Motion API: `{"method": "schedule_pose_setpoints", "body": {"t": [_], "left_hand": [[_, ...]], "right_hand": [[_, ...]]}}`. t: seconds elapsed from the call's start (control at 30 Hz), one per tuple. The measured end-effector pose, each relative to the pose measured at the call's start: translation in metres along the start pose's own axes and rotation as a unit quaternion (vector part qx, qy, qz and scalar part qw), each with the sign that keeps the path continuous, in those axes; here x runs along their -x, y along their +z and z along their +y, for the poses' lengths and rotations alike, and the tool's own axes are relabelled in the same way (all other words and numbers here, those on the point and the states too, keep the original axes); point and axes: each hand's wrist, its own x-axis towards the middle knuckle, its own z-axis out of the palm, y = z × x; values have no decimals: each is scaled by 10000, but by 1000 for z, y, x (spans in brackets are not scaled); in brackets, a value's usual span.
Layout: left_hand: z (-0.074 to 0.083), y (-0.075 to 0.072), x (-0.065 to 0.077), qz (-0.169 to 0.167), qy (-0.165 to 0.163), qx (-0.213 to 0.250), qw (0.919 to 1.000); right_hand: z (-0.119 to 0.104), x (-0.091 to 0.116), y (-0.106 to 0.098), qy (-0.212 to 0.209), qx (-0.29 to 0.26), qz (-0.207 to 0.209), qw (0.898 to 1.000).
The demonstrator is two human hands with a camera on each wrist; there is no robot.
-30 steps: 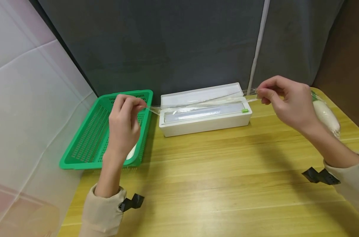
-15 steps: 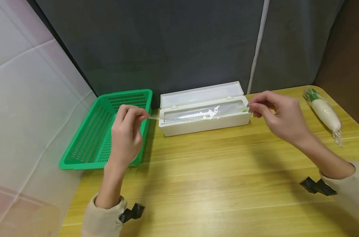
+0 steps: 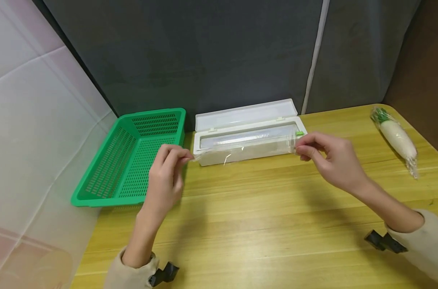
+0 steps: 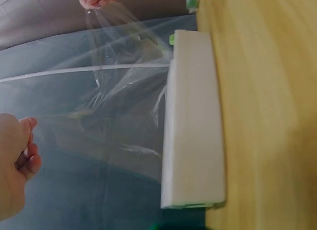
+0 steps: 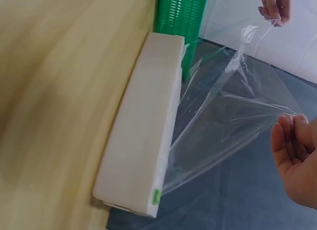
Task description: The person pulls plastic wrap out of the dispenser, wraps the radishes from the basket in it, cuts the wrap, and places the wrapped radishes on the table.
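A sheet of clear plastic wrap [image 3: 237, 151] stretches between both hands and runs back to a white wrap dispenser box [image 3: 248, 155], whose lid [image 3: 246, 114] stands raised at the back. My left hand [image 3: 165, 176] pinches one corner of the sheet near the box's left end. With thumb and fingertips, my right hand [image 3: 331, 160] pinches the other corner by the right end, close to a small green slider [image 3: 299, 133]. Both wrist views show the film [image 5: 233, 106] held clear of the box, with folds and creases across it.
A green perforated basket [image 3: 132, 168] stands on the left of the wooden table [image 3: 255, 233]. At the right lies a white radish [image 3: 398, 138] with a green top, wrapped in film. A dark curtain [image 3: 204, 52] hangs right behind the box.
Both hands have come down and toward the front, drawing the plastic wrap out over the box's front. The left hand has also shifted right, the right hand left. The box stays put.
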Motion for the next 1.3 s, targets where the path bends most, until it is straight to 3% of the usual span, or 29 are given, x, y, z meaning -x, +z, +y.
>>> {"method": "schedule_pose_setpoints", "body": {"t": [0.17, 0.87, 1.07, 1.3], "left_hand": [[-1, 7, 12, -393, -49, 4, 9992], [-3, 20, 48, -1066, -386, 196, 9934], [-5, 20, 59, -1359, -648, 214, 9884], [-7, 24, 73, -1468, -543, 127, 9876]], "right_hand": [[5, 13, 5, 136, -107, -106, 9998], [23, 47, 29, 603, -508, -869, 9931], [31, 58, 30, 899, -506, -1077, 9888], [43, 73, 31, 1364, -418, -1404, 9798]]}}
